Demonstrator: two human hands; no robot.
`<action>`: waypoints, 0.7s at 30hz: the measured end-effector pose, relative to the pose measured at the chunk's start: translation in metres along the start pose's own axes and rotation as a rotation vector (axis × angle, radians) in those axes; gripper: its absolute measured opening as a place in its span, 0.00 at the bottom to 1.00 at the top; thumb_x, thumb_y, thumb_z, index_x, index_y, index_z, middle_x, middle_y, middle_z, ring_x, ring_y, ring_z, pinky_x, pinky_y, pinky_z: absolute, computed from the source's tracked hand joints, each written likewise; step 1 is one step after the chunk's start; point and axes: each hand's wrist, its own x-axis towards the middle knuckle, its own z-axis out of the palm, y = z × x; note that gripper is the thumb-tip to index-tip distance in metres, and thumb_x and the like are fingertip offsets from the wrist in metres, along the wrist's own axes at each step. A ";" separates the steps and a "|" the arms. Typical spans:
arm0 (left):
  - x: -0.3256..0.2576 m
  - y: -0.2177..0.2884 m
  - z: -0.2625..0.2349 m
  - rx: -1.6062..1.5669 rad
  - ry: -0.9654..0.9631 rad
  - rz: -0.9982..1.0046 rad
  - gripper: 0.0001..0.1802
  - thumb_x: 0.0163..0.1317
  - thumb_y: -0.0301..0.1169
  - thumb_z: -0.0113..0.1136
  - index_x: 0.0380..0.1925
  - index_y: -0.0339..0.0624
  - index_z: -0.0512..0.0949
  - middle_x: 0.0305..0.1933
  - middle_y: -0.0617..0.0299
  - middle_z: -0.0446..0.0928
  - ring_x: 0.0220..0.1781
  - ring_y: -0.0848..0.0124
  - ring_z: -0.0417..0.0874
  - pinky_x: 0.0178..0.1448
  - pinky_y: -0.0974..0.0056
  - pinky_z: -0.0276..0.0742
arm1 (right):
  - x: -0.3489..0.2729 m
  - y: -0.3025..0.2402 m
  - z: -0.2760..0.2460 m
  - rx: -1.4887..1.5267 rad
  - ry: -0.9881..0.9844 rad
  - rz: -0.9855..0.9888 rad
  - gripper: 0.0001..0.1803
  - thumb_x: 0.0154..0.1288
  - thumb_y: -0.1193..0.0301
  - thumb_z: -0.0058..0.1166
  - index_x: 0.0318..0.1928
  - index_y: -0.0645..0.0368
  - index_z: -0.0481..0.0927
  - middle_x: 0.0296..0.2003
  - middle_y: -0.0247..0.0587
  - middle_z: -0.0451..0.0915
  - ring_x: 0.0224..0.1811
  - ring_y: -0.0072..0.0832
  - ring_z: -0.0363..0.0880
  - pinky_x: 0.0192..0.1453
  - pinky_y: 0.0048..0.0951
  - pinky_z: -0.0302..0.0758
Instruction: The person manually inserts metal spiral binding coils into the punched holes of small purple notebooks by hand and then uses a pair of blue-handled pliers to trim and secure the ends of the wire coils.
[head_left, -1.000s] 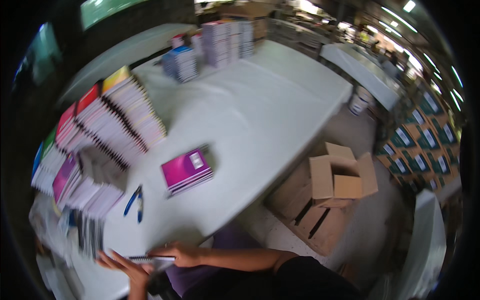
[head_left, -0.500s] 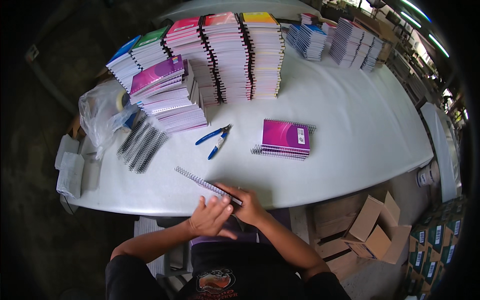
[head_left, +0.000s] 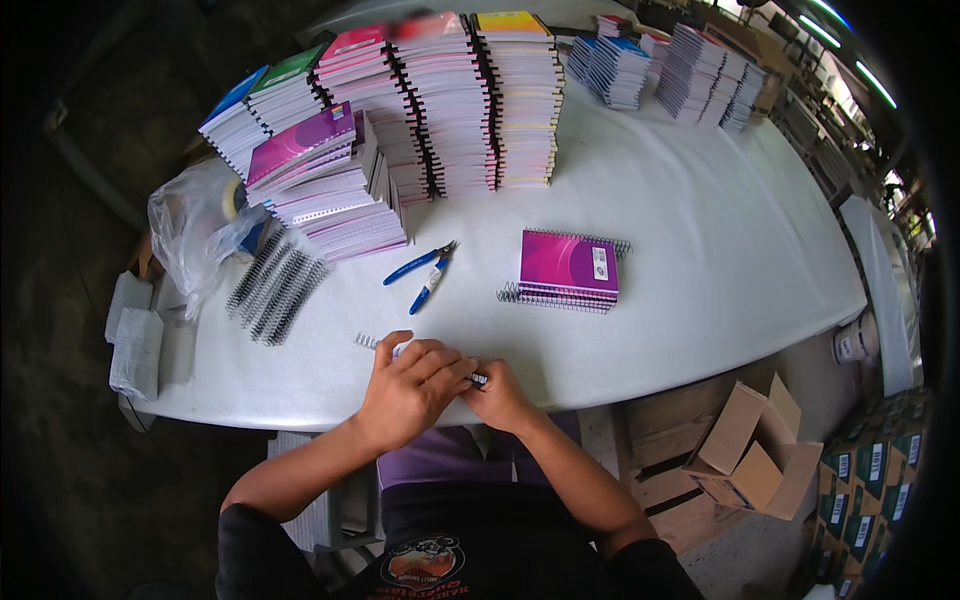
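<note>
We look down on a white table (head_left: 700, 220) from above. At about six o'clock in the view, both of our hands meet at the table's near edge. Our left hand (head_left: 408, 390) lies curled over a black wire spiral binding (head_left: 372, 342), fingers folded around it, with one end of the coil sticking out toward ten o'clock of the hand. Our right hand (head_left: 497, 396) pinches the other end of the same coil, fingers closed on it, touching the left hand.

At twelve o'clock of the hands, near them, lie blue-handled pliers (head_left: 420, 268), untouched. At two o'clock sits a small stack of purple spiral notebooks (head_left: 568, 268), flat on the table. At ten o'clock rests a loose bundle of black wire coils (head_left: 275, 285), and beyond it a crumpled clear plastic bag (head_left: 195, 230). Farther off, from eleven to twelve o'clock, rise tall stacks of notebooks (head_left: 450, 100) with coloured covers. An open cardboard box (head_left: 750, 450) stands on the floor at four o'clock
</note>
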 end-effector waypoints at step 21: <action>0.039 -0.005 -0.023 -0.269 -0.186 0.081 0.13 0.48 0.33 0.66 0.36 0.51 0.81 0.38 0.67 0.77 0.42 0.69 0.76 0.45 0.64 0.63 | -0.003 -0.005 0.002 0.087 0.087 -0.087 0.08 0.56 0.79 0.50 0.37 0.65 0.79 0.32 0.49 0.82 0.38 0.33 0.82 0.40 0.30 0.75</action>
